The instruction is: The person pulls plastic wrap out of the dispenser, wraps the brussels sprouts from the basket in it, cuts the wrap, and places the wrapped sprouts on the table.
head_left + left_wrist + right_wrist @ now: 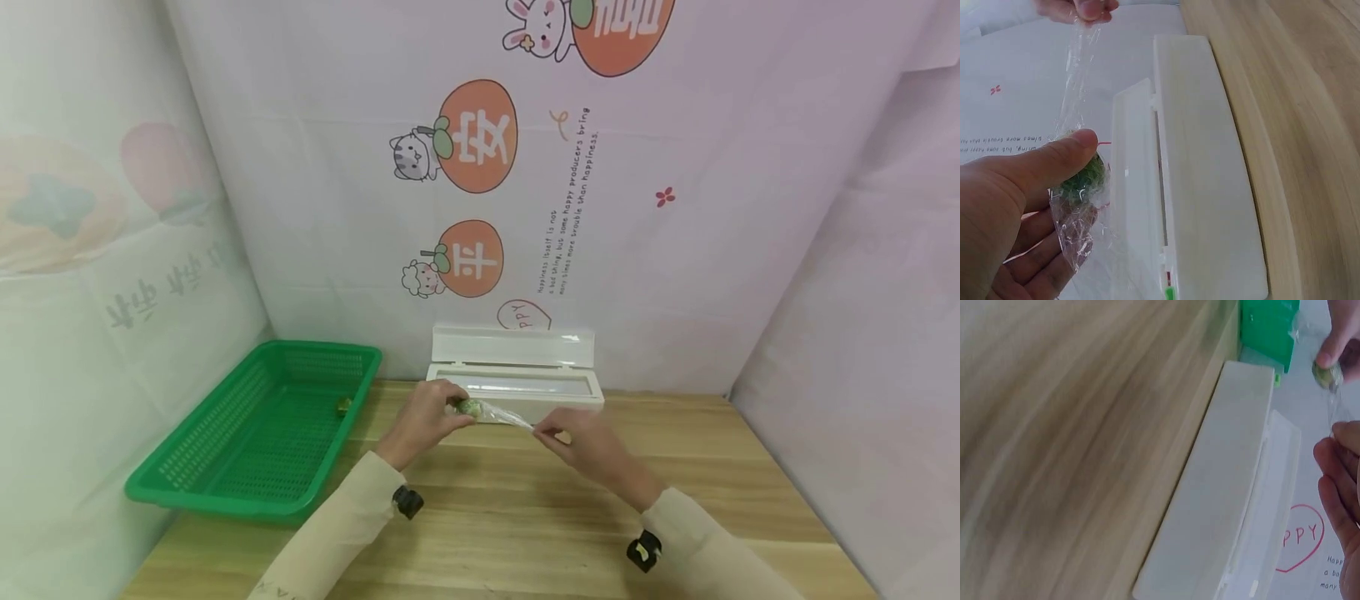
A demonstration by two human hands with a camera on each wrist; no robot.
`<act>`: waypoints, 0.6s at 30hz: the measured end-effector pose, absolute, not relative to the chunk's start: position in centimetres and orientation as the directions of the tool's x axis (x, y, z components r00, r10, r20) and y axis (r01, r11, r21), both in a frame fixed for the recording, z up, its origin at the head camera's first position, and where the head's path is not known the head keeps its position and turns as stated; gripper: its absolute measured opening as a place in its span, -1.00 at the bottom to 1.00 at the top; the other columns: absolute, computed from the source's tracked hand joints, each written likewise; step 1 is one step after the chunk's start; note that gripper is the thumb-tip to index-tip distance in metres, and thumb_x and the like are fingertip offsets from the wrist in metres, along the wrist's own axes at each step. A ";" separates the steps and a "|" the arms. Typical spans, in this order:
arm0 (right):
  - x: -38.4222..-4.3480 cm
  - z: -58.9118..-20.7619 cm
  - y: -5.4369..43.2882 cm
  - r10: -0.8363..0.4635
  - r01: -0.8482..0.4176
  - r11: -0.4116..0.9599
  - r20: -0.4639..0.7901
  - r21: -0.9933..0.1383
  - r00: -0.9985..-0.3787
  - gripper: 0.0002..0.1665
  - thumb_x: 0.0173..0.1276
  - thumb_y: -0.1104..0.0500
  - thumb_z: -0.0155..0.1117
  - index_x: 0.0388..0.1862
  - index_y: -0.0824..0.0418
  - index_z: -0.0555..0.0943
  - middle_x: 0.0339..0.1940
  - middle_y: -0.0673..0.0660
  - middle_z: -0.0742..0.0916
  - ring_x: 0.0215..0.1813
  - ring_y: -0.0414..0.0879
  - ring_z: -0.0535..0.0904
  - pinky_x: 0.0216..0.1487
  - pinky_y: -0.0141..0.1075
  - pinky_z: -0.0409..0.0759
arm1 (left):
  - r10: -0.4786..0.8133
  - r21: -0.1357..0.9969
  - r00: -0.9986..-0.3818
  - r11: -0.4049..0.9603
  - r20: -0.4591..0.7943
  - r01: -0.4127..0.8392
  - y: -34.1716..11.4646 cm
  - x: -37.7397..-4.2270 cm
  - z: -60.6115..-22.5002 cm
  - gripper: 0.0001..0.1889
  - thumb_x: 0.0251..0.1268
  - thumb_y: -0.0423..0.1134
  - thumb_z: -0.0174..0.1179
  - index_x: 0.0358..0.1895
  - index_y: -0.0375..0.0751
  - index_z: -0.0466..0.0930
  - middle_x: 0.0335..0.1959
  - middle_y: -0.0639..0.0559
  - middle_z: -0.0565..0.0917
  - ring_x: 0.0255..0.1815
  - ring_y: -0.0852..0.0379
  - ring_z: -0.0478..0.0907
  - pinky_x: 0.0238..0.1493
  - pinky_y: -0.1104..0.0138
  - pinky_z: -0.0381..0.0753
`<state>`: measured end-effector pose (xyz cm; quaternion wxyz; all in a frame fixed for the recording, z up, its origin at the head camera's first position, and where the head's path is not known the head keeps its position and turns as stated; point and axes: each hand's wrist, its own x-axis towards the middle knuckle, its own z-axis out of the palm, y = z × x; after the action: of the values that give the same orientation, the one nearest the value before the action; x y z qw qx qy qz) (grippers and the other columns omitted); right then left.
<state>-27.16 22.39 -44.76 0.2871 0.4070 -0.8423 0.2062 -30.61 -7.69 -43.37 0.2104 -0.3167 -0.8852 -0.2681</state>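
A small round green piece [1087,175] with a rough, leafy look is wrapped in clear cling film [1082,69]. My left hand [423,423] holds this bundle between thumb and fingers, just in front of the white film dispenser [517,410]. Loose film hangs below the thumb in the left wrist view. To the right, my right hand [588,443] pinches the far end of the film, which is stretched into a narrow twisted strand between both hands. The dispenser's lid [513,347] stands raised at the back.
A green plastic basket [217,505] sits on the wooden table [495,517] at the left, with a small yellow-green object [343,407] near its right wall. White printed cloth [337,208] rises behind the dispenser, and pale cloth walls stand at both sides.
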 end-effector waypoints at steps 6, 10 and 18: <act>-26.7 -46.2 21.2 -0.595 -0.825 0.564 0.713 0.042 -0.371 -0.76 0.06 0.36 0.67 -0.33 0.17 0.78 -0.41 -0.03 0.82 -0.38 -0.26 0.72 -0.32 -0.49 0.71 | 0.357 0.490 -0.782 0.627 0.511 0.606 -6.9 -31.1 -43.6 -0.73 0.11 -0.14 0.63 -0.18 -0.16 0.86 -0.26 0.02 0.85 -0.28 0.20 0.75 -0.21 0.40 0.75; -26.5 -47.1 20.0 -0.629 -0.836 0.529 0.729 0.147 -0.270 -0.70 -0.07 0.38 0.73 -0.40 0.17 0.77 -0.45 -0.03 0.81 -0.40 -0.26 0.72 -0.34 -0.51 0.70 | 0.313 0.569 -0.815 0.593 0.488 0.569 -6.1 -31.1 -43.6 -0.74 0.10 -0.12 0.63 -0.21 -0.16 0.86 -0.32 0.04 0.85 -0.35 0.27 0.72 -0.30 0.44 0.71; -26.2 -48.4 18.2 -0.635 -0.819 0.532 0.741 0.215 -0.217 -0.68 -0.12 0.38 0.74 -0.46 0.15 0.73 -0.47 -0.05 0.78 -0.42 -0.26 0.69 -0.35 -0.47 0.68 | 0.273 0.691 -0.867 0.525 0.416 0.497 -4.1 -30.4 -43.6 -0.73 0.09 -0.10 0.64 -0.23 -0.16 0.85 -0.35 0.05 0.84 -0.40 0.33 0.69 -0.33 0.46 0.71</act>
<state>-26.17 18.25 -48.42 0.4120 0.4709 -0.7720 0.1118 -30.40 -4.06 -43.62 0.1291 -0.2228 -0.8636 -0.4335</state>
